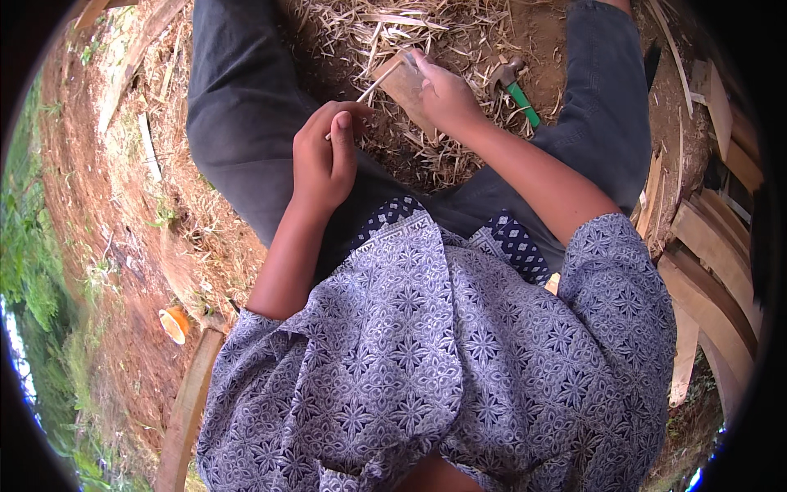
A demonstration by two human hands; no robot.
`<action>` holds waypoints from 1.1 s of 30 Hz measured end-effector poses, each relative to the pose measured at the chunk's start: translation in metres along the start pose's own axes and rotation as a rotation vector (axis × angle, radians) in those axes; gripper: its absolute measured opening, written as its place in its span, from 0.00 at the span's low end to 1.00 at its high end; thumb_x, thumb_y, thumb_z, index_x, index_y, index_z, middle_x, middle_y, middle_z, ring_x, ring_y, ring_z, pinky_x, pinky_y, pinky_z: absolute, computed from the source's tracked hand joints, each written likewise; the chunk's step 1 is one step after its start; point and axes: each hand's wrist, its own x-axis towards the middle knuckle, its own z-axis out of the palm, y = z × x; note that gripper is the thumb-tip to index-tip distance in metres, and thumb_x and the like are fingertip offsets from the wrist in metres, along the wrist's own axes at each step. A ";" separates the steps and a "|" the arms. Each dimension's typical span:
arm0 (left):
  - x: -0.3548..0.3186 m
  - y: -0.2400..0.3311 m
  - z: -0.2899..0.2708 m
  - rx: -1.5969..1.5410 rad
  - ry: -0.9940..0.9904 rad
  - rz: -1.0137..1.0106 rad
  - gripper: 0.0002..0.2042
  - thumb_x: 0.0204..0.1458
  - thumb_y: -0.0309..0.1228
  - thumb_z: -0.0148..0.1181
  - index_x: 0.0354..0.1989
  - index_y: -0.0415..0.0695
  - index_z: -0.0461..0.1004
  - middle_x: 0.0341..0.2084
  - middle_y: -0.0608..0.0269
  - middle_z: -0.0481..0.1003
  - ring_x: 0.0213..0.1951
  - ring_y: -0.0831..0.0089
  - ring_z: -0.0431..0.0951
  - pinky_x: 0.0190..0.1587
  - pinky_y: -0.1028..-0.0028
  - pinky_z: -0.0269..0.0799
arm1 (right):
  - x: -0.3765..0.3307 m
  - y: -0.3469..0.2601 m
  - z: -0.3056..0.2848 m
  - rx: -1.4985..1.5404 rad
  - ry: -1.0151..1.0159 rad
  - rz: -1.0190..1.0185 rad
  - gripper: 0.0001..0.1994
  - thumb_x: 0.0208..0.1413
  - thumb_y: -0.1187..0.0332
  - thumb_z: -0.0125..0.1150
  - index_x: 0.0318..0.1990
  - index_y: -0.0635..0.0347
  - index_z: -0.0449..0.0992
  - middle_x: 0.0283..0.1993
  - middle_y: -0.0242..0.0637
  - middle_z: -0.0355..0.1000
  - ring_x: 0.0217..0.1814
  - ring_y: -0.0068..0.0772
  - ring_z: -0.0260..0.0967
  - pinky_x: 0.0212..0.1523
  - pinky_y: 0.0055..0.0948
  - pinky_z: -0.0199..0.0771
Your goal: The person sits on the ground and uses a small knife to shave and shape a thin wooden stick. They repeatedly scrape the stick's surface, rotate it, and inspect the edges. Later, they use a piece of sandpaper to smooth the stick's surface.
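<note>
My left hand [324, 156] is closed round a thin pale wooden stick [379, 83], its thumb lying near the stick's lower end. The stick slants up and to the right, and its far end reaches a small grey piece [409, 60] by my right fingertips. I cannot make out what that piece is; it may be metal. My right hand [449, 97] is closed over the right side of a flat brown wooden block [403, 88], with fingers pointing toward its top end. Further right, a hammer with a green handle [522, 103] lies on the ground among shavings.
Pale wood shavings [393, 20] cover the soil between my outstretched legs. Several curved wooden boards [705, 287] are stacked at the right. At the left are another plank [188, 410], an orange cup-like container [174, 325] and bare reddish earth bordered by green plants.
</note>
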 end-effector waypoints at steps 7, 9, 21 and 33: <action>-0.005 0.010 -0.007 -0.106 0.036 -0.117 0.30 0.73 0.51 0.35 0.43 0.37 0.79 0.26 0.66 0.75 0.27 0.80 0.70 0.32 0.78 0.64 | 0.002 -0.012 -0.013 0.030 -0.275 -0.231 0.29 0.62 0.75 0.45 0.73 0.55 0.62 0.70 0.49 0.65 0.74 0.47 0.62 0.73 0.37 0.60; -0.003 0.007 -0.006 -0.151 0.068 -0.136 0.30 0.73 0.49 0.34 0.42 0.36 0.78 0.26 0.64 0.77 0.27 0.80 0.70 0.32 0.78 0.65 | 0.006 -0.004 -0.007 0.005 -0.208 -0.188 0.30 0.60 0.76 0.44 0.73 0.56 0.61 0.71 0.50 0.65 0.74 0.48 0.61 0.73 0.37 0.61; 0.003 -0.003 0.003 -0.080 0.089 -0.125 0.29 0.73 0.50 0.33 0.39 0.36 0.73 0.29 0.57 0.80 0.26 0.78 0.75 0.32 0.78 0.71 | -0.012 -0.042 0.020 0.029 0.007 -0.314 0.32 0.57 0.78 0.47 0.72 0.54 0.62 0.71 0.38 0.65 0.62 0.48 0.72 0.57 0.43 0.77; 0.001 -0.004 0.008 -0.110 0.208 -0.178 0.26 0.72 0.50 0.36 0.36 0.39 0.70 0.26 0.59 0.76 0.24 0.79 0.71 0.29 0.79 0.66 | -0.010 -0.029 0.017 0.117 -0.036 -0.344 0.32 0.55 0.80 0.46 0.71 0.55 0.65 0.69 0.45 0.65 0.62 0.45 0.72 0.59 0.41 0.76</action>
